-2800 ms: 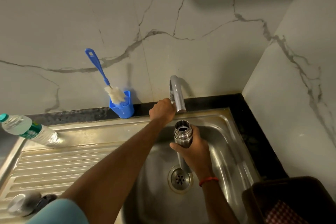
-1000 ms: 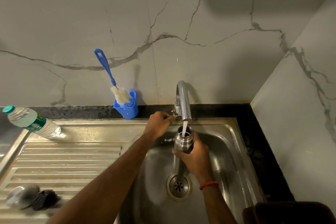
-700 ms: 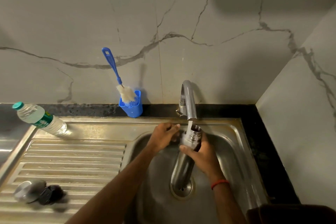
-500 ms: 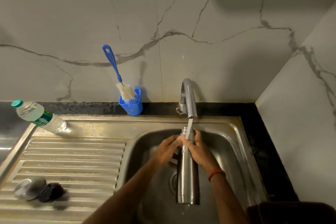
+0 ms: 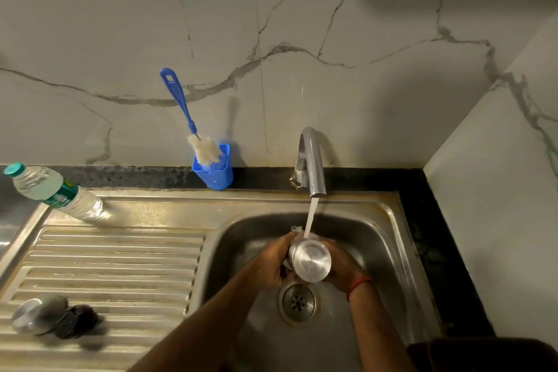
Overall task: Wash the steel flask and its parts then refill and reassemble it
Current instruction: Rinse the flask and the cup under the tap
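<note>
We see the steel flask (image 5: pixel 310 263) raised just over the drain (image 5: pixel 298 302), tipped so its round base faces us, water striking its far end. Its steel cap (image 5: pixel 33 314) and black stopper (image 5: pixel 77 322) lie side by side, well left of the drain.

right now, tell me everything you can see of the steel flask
The steel flask is a brushed-metal cylinder, tipped so its round flat base faces the camera. The left hand and right hand grip its sides above the sink. A stream of water from the tap lands on its far end; its mouth is hidden.
</note>
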Tool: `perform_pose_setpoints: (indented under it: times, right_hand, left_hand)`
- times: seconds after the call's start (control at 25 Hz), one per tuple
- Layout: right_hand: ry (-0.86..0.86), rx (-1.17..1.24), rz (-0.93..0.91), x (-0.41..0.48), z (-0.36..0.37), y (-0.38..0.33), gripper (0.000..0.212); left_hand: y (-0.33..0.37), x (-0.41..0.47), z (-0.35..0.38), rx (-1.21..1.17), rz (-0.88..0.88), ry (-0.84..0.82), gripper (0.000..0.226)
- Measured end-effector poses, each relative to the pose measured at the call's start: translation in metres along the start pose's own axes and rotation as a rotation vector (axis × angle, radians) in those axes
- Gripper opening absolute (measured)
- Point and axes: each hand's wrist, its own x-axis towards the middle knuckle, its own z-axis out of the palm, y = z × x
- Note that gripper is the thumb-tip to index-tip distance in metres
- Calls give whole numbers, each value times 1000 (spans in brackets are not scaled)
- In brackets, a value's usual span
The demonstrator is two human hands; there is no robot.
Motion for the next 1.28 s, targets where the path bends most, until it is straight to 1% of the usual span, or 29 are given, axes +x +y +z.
perform_pose_setpoints:
  times: [0.04,0.08,0.12,0.16,0.2,0.28,0.36,0.4,0.44,0.48,0.52,0.6,0.68,0.76,0.84,0.88,0.96,1.0,1.08,1.16,1.24,1.28]
  right_hand:
    - [41,3,31,-2,2,-3,30]
    - [74,-2,56,-1,2,-4,32]
    - [98,-3,80,2,3,-4,35]
    - [109,6,88,4,3,-5,37]
    - [118,29,85,7,4,-5,36]
    - [139,97,85,9,6,-8,32]
    - [154,141,91,10,7,-11,31]
    - [160,137,92,11,7,-13,31]
    - [157,126,97,10,7,-15,31]
    - [156,113,100,10,5,-15,29]
    - [160,105,108,8,5,-15,28]
    - [148,110,104,3,5,-13,27]
    - [119,117,92,-5,4,-7,30]
    - [42,174,83,-13,4,0,33]
    - [-31,194,40,-18,3,6,36]
    - [-30,170,5,-17,3,11,41]
    - [33,83,-17,-15,3,15,60]
    - [62,41,-10,-16,4,15,69]
    - [84,5,-20,-22,8,10,77]
    - [85,-42,-63,-27,12,4,72]
    - [85,-139,-127,-33,18,-3,63]
    - [88,-191,-164,-34,20,-5,62]
  left_hand:
    - [6,0,2,-41,-75,42,42]
    - [10,5,2,-99,-163,7,53]
    - [15,6,3,-93,-190,-32,57]
    - [17,11,2,-81,-168,-56,56]
    - [22,6,5,-65,-137,-46,53]
    - [30,3,8,-87,-143,-52,49]
    - [35,10,3,-78,-176,-58,53]
    - [38,15,2,-65,-197,-35,56]
    - [43,13,4,-21,-213,-52,61]
    - [42,14,4,-22,-187,-77,66]
    - [37,18,0,-57,-171,-143,70]
    - [29,23,-5,-83,-170,-184,71]
    - [26,14,-6,-95,-164,-132,69]
    - [26,6,-8,-90,-129,-34,71]
    - [26,-1,-9,13,-44,24,75]
    - [27,-4,-8,76,7,30,69]
    - [29,-13,-6,160,60,24,50]
    - [29,-17,-7,194,90,23,52]
    - [30,-27,-8,227,181,-19,75]
    - [29,-35,-8,223,250,-103,100]
    - [31,-43,-5,239,269,-151,114]
    - [32,-46,-4,252,281,-171,114]
